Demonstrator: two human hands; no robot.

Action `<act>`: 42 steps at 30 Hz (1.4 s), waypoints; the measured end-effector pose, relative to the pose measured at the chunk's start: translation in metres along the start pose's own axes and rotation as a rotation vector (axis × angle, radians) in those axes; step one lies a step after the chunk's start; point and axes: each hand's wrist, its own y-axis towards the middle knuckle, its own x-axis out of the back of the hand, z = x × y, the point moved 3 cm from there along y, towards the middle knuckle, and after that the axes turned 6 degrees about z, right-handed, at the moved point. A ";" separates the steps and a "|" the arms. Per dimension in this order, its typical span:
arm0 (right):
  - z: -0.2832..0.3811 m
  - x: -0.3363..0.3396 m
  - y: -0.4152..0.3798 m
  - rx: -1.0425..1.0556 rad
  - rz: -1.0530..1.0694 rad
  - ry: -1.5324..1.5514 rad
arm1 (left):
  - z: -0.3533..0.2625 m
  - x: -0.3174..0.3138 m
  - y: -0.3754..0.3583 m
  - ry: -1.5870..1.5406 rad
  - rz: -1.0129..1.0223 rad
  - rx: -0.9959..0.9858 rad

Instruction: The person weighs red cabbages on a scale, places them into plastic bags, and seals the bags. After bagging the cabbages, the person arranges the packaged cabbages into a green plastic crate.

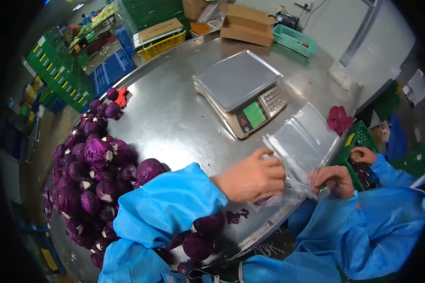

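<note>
The clear plastic bags (311,137) lie on the metal counter (174,113), near its right-hand edge and just beside the scale (241,87). The left hand (252,177) is at their near left corner, fingers curled inward; whether it grips any plastic cannot be told. The right hand (333,180), blurred, is at their near edge with its fingers bent and partly closed; its hold on the film is also unclear. A crumpled magenta item (340,120) lies just beyond the bags. To the right, a co-worker's hand (365,155) is at a green crate (362,134). A large heap of purple cabbages (97,151) covers the counter's left side, with 1 red object (121,97) at its far end. Behind the scale stand 1 open cardboard box (245,26) and 1 mint-green basket (293,40).
</note>
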 end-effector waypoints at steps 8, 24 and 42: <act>-0.240 0.107 -0.032 -0.657 -0.491 -0.694 | -0.078 -0.060 -0.036 -0.203 -0.126 0.242; -0.047 0.030 0.109 -0.069 -0.310 -0.549 | -0.234 -0.090 -0.258 -0.861 -1.123 1.159; -0.035 -0.516 0.063 -0.633 0.951 0.383 | -0.394 -0.088 -0.386 -0.302 -1.622 1.188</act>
